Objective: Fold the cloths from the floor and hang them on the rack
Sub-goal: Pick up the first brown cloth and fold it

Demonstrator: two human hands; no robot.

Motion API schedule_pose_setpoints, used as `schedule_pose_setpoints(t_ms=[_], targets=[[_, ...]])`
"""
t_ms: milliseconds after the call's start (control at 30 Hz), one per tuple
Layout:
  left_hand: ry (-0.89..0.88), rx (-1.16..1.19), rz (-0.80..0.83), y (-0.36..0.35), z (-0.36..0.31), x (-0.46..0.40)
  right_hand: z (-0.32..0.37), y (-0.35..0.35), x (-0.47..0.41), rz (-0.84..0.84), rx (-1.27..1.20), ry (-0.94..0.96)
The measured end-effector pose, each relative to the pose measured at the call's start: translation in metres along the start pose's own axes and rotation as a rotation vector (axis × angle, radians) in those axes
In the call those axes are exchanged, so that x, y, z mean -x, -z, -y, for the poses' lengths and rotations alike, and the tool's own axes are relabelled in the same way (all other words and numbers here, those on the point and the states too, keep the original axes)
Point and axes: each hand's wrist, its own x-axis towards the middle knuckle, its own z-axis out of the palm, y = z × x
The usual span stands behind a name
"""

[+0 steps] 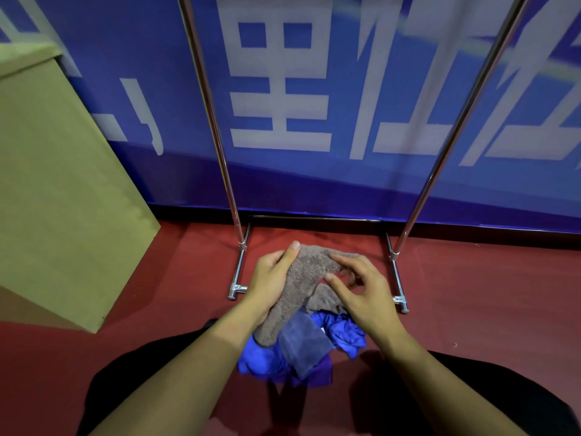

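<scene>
A fluffy brown cloth (pixel 301 280) is lifted off the floor between my hands. My left hand (pixel 272 278) grips its upper left edge, thumb pressed on top. My right hand (pixel 361 286) pinches the cloth's right side, fingers curled over a fold. Below it a pile lies on the red floor: a grey-blue cloth (pixel 303 349) on top of crumpled bright blue cloths (pixel 342 333). The chrome rack (pixel 234 199) stands just behind, its two uprights rising out of view and its feet on either side of my hands.
A large cardboard box (pixel 63 184) stands at the left. A blue banner with white characters (pixel 314 89) covers the wall behind the rack. My dark-clothed legs (pixel 471 398) flank the pile on the red floor (pixel 487 294).
</scene>
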Motion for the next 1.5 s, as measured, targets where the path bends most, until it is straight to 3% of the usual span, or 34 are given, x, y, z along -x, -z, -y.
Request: schedule_pose_setpoints(t_ms=[100, 233, 300, 367, 533, 733, 800, 1000, 1200, 1500], targets=[[0.068, 0.092, -0.003, 0.002, -0.009, -0.001, 0.005, 0.0, 0.001, -0.045, 0.113, 0.137], [0.265, 0.167, 0.183, 0.002, -0.006, -0.008, 0.013, -0.002, 0.003, 0.066, 0.0, 0.278], [0.346, 0.277, 0.24, 0.0, -0.004, -0.01, 0.017, -0.006, 0.006, 0.067, -0.084, 0.233], [0.341, 0.291, 0.196, -0.005, -0.005, -0.008, 0.02, -0.009, 0.007, 0.038, -0.161, 0.091], [0.051, -0.145, -0.179, -0.013, -0.001, -0.003, 0.024, -0.012, 0.005, 0.007, -0.196, -0.068], [-0.002, -0.249, -0.542, -0.019, 0.001, -0.012, 0.035, -0.03, -0.001, -0.044, -0.18, -0.114], [-0.052, -0.241, -0.533, -0.019, -0.003, -0.01, 0.04, -0.036, -0.01, -0.09, -0.191, -0.132], [-0.352, -0.229, -0.192, -0.004, -0.03, -0.009, 0.076, -0.043, -0.064, -0.198, -0.333, -0.144], [-0.52, -0.339, -0.317, 0.025, -0.111, -0.015, 0.144, -0.042, -0.107, -0.01, -0.294, 0.03], [-0.683, -0.475, -0.551, 0.074, -0.263, -0.022, 0.259, -0.036, -0.197, -0.054, -0.373, 0.188]])
